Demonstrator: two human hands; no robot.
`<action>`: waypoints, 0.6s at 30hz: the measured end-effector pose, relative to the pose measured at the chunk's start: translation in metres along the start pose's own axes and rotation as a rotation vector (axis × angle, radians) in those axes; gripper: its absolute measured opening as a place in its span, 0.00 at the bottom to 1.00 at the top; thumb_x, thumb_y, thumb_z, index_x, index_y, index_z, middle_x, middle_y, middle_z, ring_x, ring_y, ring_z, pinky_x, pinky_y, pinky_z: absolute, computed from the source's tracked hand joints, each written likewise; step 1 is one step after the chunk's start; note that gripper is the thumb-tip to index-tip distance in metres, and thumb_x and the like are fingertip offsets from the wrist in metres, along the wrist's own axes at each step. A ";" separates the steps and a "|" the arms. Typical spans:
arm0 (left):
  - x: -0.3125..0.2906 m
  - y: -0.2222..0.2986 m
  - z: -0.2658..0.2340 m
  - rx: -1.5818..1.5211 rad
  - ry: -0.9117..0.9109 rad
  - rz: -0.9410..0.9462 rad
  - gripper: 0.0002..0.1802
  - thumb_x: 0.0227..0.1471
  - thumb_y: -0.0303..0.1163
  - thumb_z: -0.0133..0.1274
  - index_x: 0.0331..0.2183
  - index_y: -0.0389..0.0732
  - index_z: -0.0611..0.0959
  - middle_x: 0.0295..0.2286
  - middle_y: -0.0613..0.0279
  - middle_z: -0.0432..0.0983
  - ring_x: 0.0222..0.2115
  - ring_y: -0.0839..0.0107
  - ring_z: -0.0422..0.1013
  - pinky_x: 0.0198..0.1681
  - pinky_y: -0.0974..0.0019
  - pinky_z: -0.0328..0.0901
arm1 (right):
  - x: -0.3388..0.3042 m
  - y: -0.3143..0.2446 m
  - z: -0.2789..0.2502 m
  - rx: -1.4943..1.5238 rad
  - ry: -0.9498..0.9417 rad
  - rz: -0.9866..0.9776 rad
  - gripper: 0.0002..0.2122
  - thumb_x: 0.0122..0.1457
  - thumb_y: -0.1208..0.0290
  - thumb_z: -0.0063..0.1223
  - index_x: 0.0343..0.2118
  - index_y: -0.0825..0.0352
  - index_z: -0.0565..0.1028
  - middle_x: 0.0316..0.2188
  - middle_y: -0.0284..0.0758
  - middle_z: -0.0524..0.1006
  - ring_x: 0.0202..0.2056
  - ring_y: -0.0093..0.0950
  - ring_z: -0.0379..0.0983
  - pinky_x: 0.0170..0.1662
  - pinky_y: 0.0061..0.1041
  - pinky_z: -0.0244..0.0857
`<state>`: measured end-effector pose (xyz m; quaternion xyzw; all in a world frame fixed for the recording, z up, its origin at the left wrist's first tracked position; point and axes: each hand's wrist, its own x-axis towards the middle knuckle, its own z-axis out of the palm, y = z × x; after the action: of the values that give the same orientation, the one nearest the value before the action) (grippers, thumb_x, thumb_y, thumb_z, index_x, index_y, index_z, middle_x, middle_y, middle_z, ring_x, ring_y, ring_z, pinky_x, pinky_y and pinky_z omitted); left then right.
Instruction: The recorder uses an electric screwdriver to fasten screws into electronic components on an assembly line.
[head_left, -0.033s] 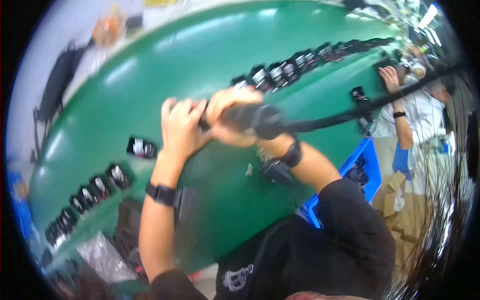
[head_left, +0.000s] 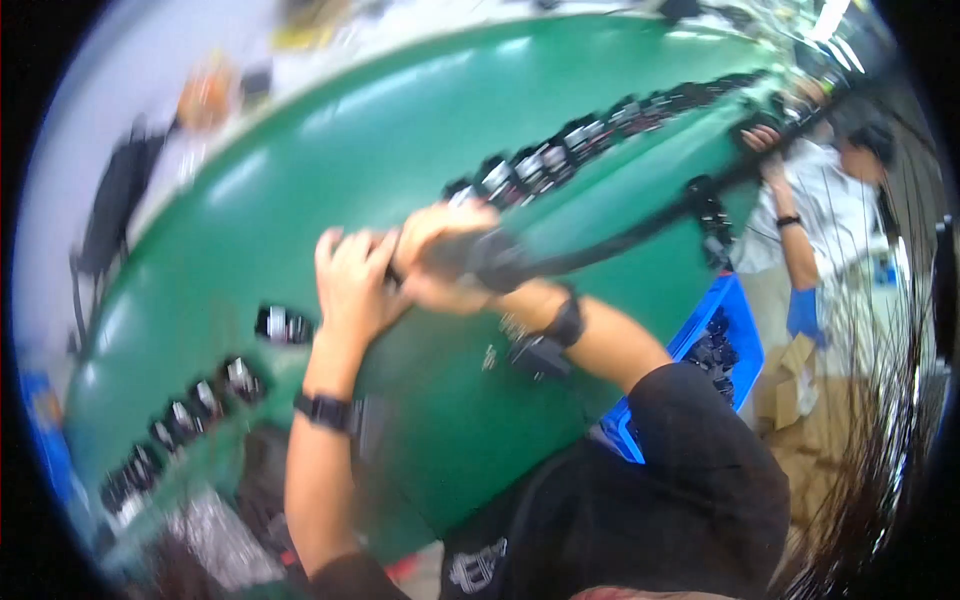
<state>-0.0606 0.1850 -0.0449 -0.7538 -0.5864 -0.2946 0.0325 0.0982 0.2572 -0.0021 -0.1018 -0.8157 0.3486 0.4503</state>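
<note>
Evidently, both hands are busy at one spot over the glossy green worktop (head_left: pixel 440 430). The right hand (head_left: pixel 445 220) wraps around a thick black cylindrical tool (head_left: pixel 490 258), its fingers closed on the body; a heavy black cable (head_left: pixel 630 232) runs from it toward 2 o'clock. The left hand (head_left: pixel 352 280) sits at the tool's 9 o'clock side, fingers bent against a small dark piece (head_left: pixel 394 280) lodged between the two hands. Blur hides whether that hand pinches the piece or merely steadies it, so I cannot tell.

My reading is that the step in hand is applying the tool to this piece. The next move seems to call for a firm brace from the left hand and a tool kept in line, since the contact point is covered by fingers.

From the hands, a single black boxy unit with a pale patch (head_left: pixel 284 324) lies near at 8 o'clock, with a short row of similar black units (head_left: pixel 205 398) beyond it. A longer row of black units (head_left: pixel 533 168) stretches toward 2 o'clock. Tiny silvery bits (head_left: pixel 489 357) lie between 4 and 5 o'clock; a blue plastic bin (head_left: pixel 740 290) of black parts stands farther off, near 4 o'clock.
</note>
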 end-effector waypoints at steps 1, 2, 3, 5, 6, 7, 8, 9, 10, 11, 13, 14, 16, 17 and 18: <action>-0.001 0.002 0.010 -0.007 0.095 0.037 0.25 0.34 0.39 0.62 0.40 0.44 0.82 0.31 0.61 0.75 0.35 0.63 0.72 0.54 0.49 0.57 | -0.008 0.009 0.004 -0.083 0.025 0.037 0.08 0.40 0.70 0.63 0.24 0.63 0.75 0.22 0.32 0.75 0.23 0.28 0.71 0.29 0.24 0.66; -0.003 0.004 0.008 0.036 0.004 0.006 0.21 0.35 0.38 0.61 0.36 0.43 0.82 0.30 0.60 0.75 0.36 0.63 0.72 0.53 0.49 0.58 | -0.030 0.036 0.023 -0.364 0.165 -0.069 0.11 0.41 0.69 0.63 0.27 0.67 0.75 0.23 0.35 0.75 0.22 0.28 0.71 0.29 0.23 0.67; -0.020 0.004 -0.001 0.111 0.035 -0.047 0.19 0.35 0.40 0.61 0.33 0.43 0.81 0.28 0.61 0.74 0.34 0.63 0.71 0.50 0.52 0.59 | -0.002 -0.007 0.023 0.223 0.135 0.115 0.12 0.42 0.69 0.64 0.28 0.68 0.74 0.24 0.35 0.74 0.23 0.27 0.70 0.29 0.24 0.66; -0.020 0.019 -0.020 0.139 0.104 -0.047 0.18 0.36 0.42 0.61 0.30 0.41 0.80 0.25 0.62 0.71 0.31 0.62 0.69 0.45 0.56 0.60 | 0.007 -0.039 0.018 0.288 0.238 0.161 0.09 0.45 0.74 0.62 0.28 0.69 0.73 0.21 0.31 0.71 0.23 0.20 0.68 0.28 0.22 0.64; -0.029 0.018 -0.021 0.199 0.041 -0.080 0.21 0.36 0.44 0.62 0.32 0.41 0.80 0.27 0.61 0.72 0.33 0.61 0.69 0.46 0.55 0.59 | 0.005 -0.058 0.009 0.418 0.187 0.246 0.09 0.47 0.78 0.61 0.30 0.70 0.72 0.21 0.30 0.71 0.23 0.17 0.66 0.29 0.20 0.64; -0.030 0.021 -0.024 0.220 0.053 -0.116 0.23 0.36 0.44 0.62 0.34 0.40 0.80 0.29 0.60 0.72 0.35 0.60 0.69 0.47 0.54 0.58 | 0.003 -0.077 -0.006 0.425 0.183 0.234 0.10 0.47 0.78 0.62 0.32 0.70 0.71 0.21 0.29 0.71 0.23 0.16 0.66 0.29 0.20 0.64; -0.029 0.030 -0.027 0.238 0.057 -0.157 0.26 0.36 0.45 0.62 0.37 0.40 0.79 0.31 0.59 0.73 0.37 0.59 0.68 0.48 0.53 0.58 | -0.004 -0.093 -0.020 0.436 0.180 0.230 0.12 0.48 0.79 0.62 0.34 0.71 0.71 0.21 0.28 0.72 0.23 0.15 0.66 0.30 0.19 0.63; -0.025 0.042 -0.034 0.241 0.062 -0.137 0.26 0.36 0.45 0.62 0.37 0.40 0.79 0.31 0.59 0.73 0.37 0.59 0.68 0.48 0.53 0.58 | -0.010 -0.102 -0.031 0.417 0.213 0.204 0.13 0.48 0.78 0.63 0.35 0.71 0.71 0.22 0.27 0.72 0.24 0.14 0.65 0.30 0.19 0.63; -0.024 0.057 -0.039 0.241 0.132 -0.135 0.28 0.36 0.45 0.63 0.40 0.40 0.78 0.33 0.58 0.73 0.39 0.58 0.68 0.49 0.52 0.57 | -0.017 -0.106 -0.039 0.405 0.239 0.184 0.14 0.48 0.78 0.64 0.36 0.71 0.71 0.22 0.27 0.72 0.24 0.14 0.65 0.30 0.18 0.63; -0.025 0.072 -0.040 0.240 0.199 -0.137 0.30 0.37 0.45 0.63 0.42 0.40 0.78 0.34 0.57 0.73 0.41 0.57 0.68 0.49 0.51 0.57 | -0.026 -0.110 -0.048 0.350 0.235 0.261 0.18 0.47 0.78 0.67 0.39 0.69 0.71 0.25 0.27 0.73 0.26 0.15 0.68 0.30 0.18 0.61; -0.046 0.102 -0.040 -0.042 -0.060 -0.101 0.36 0.36 0.48 0.66 0.45 0.40 0.76 0.36 0.54 0.73 0.41 0.54 0.67 0.46 0.49 0.59 | -0.037 -0.119 -0.061 0.454 0.245 0.351 0.17 0.47 0.79 0.66 0.39 0.69 0.71 0.25 0.27 0.73 0.26 0.15 0.68 0.29 0.18 0.61; -0.053 0.121 -0.038 -0.206 -0.208 -0.094 0.35 0.36 0.48 0.67 0.46 0.42 0.76 0.38 0.54 0.72 0.42 0.53 0.67 0.44 0.50 0.60 | -0.042 -0.123 -0.065 0.548 0.246 0.446 0.16 0.48 0.80 0.65 0.39 0.69 0.71 0.24 0.27 0.73 0.25 0.14 0.67 0.28 0.18 0.61; -0.062 0.155 -0.031 -0.059 -0.235 -0.013 0.31 0.35 0.46 0.68 0.43 0.46 0.80 0.38 0.56 0.70 0.37 0.55 0.67 0.34 0.56 0.60 | -0.048 -0.130 -0.070 0.539 0.239 0.479 0.15 0.48 0.82 0.64 0.38 0.69 0.71 0.23 0.27 0.72 0.24 0.13 0.66 0.27 0.17 0.60; -0.071 0.158 -0.022 -0.050 -0.251 -0.025 0.26 0.39 0.44 0.66 0.41 0.46 0.81 0.37 0.57 0.70 0.36 0.56 0.67 0.34 0.56 0.60 | -0.051 -0.132 -0.069 0.518 0.242 0.441 0.15 0.48 0.82 0.64 0.38 0.69 0.71 0.23 0.27 0.72 0.24 0.13 0.66 0.26 0.16 0.59; -0.080 0.159 -0.011 -0.043 -0.270 -0.040 0.20 0.43 0.42 0.64 0.40 0.47 0.81 0.36 0.57 0.70 0.36 0.57 0.67 0.34 0.56 0.60 | -0.054 -0.133 -0.069 0.497 0.245 0.406 0.15 0.48 0.82 0.64 0.38 0.69 0.71 0.23 0.26 0.72 0.23 0.13 0.66 0.25 0.16 0.59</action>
<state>0.0676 0.0620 -0.0271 -0.7754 -0.5937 -0.2037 -0.0688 0.2050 0.1659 0.0743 -0.1903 -0.6087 0.6043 0.4776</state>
